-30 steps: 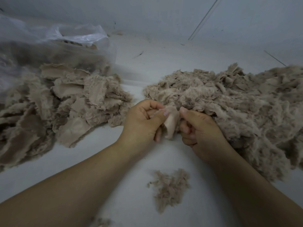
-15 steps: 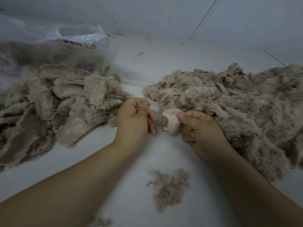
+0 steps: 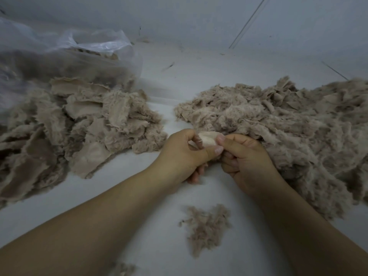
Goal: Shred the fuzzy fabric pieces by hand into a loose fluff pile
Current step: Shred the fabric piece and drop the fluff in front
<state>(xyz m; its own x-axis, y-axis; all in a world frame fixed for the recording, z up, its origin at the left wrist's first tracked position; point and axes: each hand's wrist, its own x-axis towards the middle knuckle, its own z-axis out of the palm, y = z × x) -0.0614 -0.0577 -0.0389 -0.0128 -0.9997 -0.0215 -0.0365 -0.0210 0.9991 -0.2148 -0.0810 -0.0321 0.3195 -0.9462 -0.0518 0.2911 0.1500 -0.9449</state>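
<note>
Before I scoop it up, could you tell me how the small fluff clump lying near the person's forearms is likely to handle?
The small fluff clump looks very light: thin and wispy, with loose strands at its edges. It would probably sag and shed fibres when lifted, since nothing seems to bind it. A push would likely smear it across the white surface rather than slide it whole.

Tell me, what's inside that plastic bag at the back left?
Through the clear plastic bag you can see more beige fuzzy fabric, and some spills from it onto the pile in front. The film is cloudy and crumpled, so how much it holds cannot be seen.
</note>
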